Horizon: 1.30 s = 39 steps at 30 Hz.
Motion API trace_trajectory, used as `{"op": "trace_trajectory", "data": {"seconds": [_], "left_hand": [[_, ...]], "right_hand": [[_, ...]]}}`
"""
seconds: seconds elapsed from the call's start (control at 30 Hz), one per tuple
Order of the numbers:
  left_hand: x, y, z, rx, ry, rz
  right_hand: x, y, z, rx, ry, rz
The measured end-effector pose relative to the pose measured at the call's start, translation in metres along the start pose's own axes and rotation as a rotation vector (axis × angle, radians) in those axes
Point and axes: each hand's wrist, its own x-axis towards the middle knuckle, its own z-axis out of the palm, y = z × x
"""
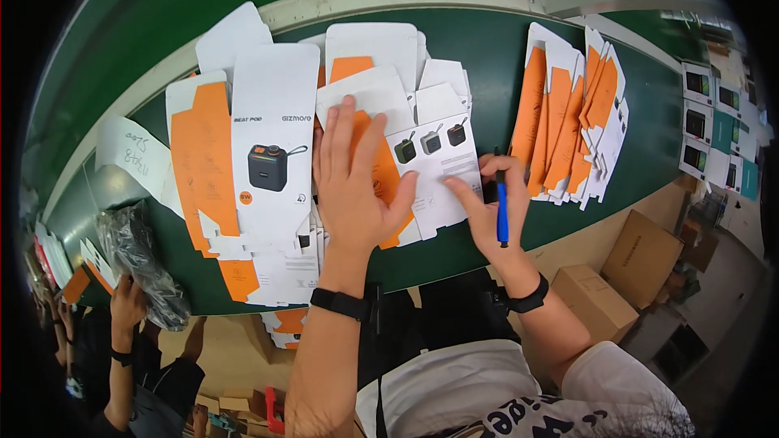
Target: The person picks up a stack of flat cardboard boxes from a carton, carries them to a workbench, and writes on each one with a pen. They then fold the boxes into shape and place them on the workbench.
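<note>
A flattened white-and-orange carton (pixel 441 172) printed with small speaker pictures lies in front of me on a stack of similar cartons. Spread across its left part is my left hand (pixel 353 186), palm down with fingers apart. At the carton's right edge, my right hand (pixel 492 227) has a blue pen (pixel 502 212) between its fingers, while the thumb rests on the carton. Whether the right fingers also pinch the carton's edge is hidden. Further flattened cartons (pixel 276 113) are piled to the left of my left hand.
A fanned pile of orange-and-white cartons (pixel 560 122) lies to the right on the green table (pixel 489 73). At left are a marked paper sheet (pixel 134 158), a dark plastic bag (pixel 134 247) and another person's hand (pixel 127 302). Brown boxes (pixel 595 302) stand on the floor at right.
</note>
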Motion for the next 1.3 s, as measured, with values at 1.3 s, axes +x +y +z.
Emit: {"op": "trace_trajectory", "data": {"seconds": [1.3], "left_hand": [[0.017, -0.007, -0.004, 0.124, -0.2, 0.043]], "right_hand": [[0.028, 0.005, 0.031, 0.028, -0.115, -0.262]]}}
